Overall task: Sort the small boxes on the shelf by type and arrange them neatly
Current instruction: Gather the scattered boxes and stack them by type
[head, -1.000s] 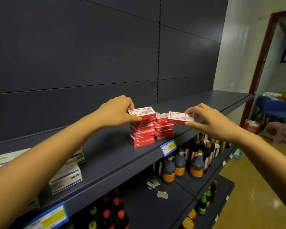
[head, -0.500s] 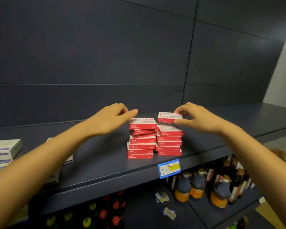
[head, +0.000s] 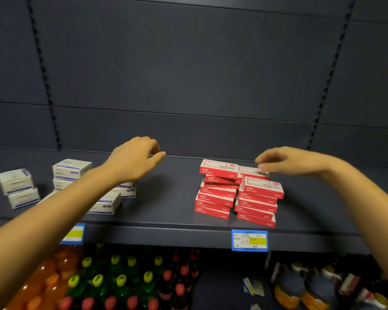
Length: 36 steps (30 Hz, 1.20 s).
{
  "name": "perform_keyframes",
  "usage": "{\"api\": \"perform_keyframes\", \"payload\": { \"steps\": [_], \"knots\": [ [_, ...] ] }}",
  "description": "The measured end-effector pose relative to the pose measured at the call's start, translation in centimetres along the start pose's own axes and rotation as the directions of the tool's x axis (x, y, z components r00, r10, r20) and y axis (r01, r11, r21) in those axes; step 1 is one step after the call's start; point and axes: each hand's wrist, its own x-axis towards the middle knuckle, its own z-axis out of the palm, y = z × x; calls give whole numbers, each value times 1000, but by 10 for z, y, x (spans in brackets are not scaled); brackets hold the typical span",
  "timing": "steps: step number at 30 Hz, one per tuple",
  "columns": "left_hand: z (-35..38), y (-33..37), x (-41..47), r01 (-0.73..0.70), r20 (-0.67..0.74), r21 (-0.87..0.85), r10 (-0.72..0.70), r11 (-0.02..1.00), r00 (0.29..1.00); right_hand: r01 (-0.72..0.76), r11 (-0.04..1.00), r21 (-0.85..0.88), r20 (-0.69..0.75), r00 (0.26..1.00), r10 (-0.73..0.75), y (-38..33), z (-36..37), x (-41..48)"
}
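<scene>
Two stacks of small red boxes stand side by side on the dark shelf point(head: 166, 198): a left stack point(head: 215, 193) and a right stack point(head: 257, 202). My right hand point(head: 287, 161) reaches in from the right. Its fingertips pinch the end of a red box point(head: 250, 170) that lies on the back of the right stack's top. Left of the red stacks, my left hand point(head: 134, 157) hovers over bare shelf with its fingers apart and nothing in it. White boxes with purple stripes point(head: 72, 168) sit in loose piles at the left, partly hidden by my left forearm.
More white boxes point(head: 16, 186) stand at the far left. Blue and yellow price tags point(head: 249, 240) hang on the shelf's front edge. Below are bottles with green and red caps point(head: 121, 280) and dark sauce bottles point(head: 296, 287). A dark panel wall backs the shelf.
My left hand has let go of the left stack and moved left. My right hand has brought the red box down onto the right stack. The view has swung left, showing the white boxes.
</scene>
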Motion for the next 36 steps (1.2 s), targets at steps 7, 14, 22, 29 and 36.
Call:
{"api": "perform_keyframes", "payload": {
  "steps": [7, 14, 22, 29, 36],
  "knots": [
    [-34, -33, -39, 131, -16, 115, -130, 985, 991, 315, 942, -118, -221, 916, -334, -81, -6, 8],
    [-85, -90, -98, 319, -50, 178, -315, 931, 948, 547, 817, -183, -128, 811, -571, -196, 38, 23],
    [-135, -182, -178, 484, -66, 276, -486, 830, 872, 672, 724, -157, -10, 732, -681, -321, 120, 48],
    [-182, -286, -241, 525, -73, 323, -533, 787, 843, 702, 701, -122, 17, 708, -706, -442, 196, 61],
    [-212, -378, -287, 519, -67, 367, -535, 772, 842, 709, 701, -84, 25, 704, -709, -547, 261, 71]
  ]
}}
